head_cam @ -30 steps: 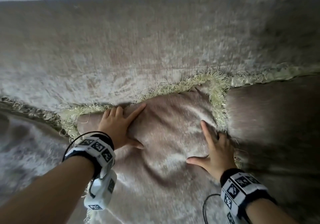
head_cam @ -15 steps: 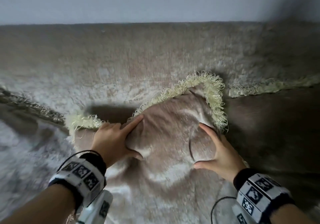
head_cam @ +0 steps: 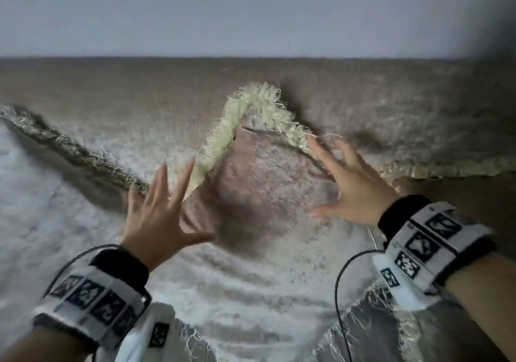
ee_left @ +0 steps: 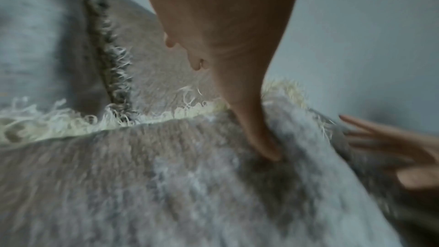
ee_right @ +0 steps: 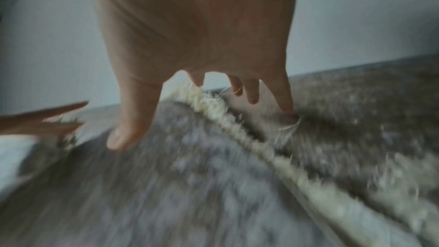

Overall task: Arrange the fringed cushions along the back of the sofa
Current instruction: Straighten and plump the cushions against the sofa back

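Note:
A beige plush cushion with a pale yellow fringe leans corner-up against the sofa back. My left hand is at its left edge and my right hand at its right edge, both with fingers spread straight and holding nothing. In the left wrist view the left thumb tip lies on the cushion's face. The right wrist view is blurred, with the right hand above the fringe.
Another fringed cushion lies to the left and a darker one to the right, both against the sofa back. A plain pale wall rises behind the sofa. Wrist cables hang by both forearms.
Both hands have lifted from lying flat on the cushion's face and spread their fingers. The cushion's fringed corner now stands higher against the sofa back, and the head view has tilted up.

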The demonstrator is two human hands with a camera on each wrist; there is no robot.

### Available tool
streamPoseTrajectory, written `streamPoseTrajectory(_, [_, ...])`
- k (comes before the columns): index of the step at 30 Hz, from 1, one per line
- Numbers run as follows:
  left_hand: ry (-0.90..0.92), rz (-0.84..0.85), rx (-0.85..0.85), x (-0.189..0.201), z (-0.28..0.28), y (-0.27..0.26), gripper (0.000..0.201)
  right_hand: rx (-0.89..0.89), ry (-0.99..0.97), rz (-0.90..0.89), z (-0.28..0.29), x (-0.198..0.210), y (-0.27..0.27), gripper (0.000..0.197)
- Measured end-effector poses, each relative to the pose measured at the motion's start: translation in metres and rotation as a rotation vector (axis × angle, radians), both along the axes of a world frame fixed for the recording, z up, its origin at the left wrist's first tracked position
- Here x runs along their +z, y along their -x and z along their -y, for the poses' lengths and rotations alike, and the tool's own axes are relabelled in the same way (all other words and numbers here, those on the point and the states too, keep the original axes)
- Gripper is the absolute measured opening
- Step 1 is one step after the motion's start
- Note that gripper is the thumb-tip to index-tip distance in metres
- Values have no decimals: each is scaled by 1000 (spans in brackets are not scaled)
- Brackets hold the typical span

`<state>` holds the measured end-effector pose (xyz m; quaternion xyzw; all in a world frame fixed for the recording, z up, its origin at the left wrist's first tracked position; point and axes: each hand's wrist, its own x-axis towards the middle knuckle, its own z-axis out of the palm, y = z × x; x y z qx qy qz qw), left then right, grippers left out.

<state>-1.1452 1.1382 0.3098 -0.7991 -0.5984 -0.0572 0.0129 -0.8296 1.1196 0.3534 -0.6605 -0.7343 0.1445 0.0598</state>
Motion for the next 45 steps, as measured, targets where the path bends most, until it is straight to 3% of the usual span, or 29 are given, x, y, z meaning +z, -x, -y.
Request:
streamPoseTrajectory(2, [39,12,-61,-18,-5,-13,130,25,-6,20,5,-31,13,124])
streamPoseTrajectory(5, [196,1,-14,-54,-6,-31,133,-8,-28,197,4,-79,26,132])
streamPoseTrajectory(9, [185,-68,47,-80,-19,-39,135,-52,-95,261,-9,-106,37,136])
streamPoseTrajectory(15, [172,-103,59,-76,-17,-42,130,-76,-72,286,-6,-108,42,136])
streamPoseTrajectory(19, [169,57,-20,-60,-9,-34,134,-49,-74,235,4,-95,34,130])
streamPoseTrajectory(25, [-153,157,-202,-27,4,-71,119,6,-232,61,33,-89,-3,114])
streamPoseTrajectory(29, [-311,222,-324,-9,25,-153,94,-73,-320,5,63,-85,-64,95])
streamPoseTrajectory(33, [-254,210,-372,-8,50,-243,89,-168,-345,27,97,-82,-156,93])
streamPoseTrajectory(39, [-187,89,-494,-28,70,-386,109,-399,-352,78,168,-89,-323,95])
streamPoseTrajectory(42, [-168,40,-557,-34,71,-452,118,-507,-268,65,199,-107,-399,112])
streamPoseTrajectory(45, [-30,-14,-534,-34,68,-508,127,-581,-154,0,217,-123,-447,123])
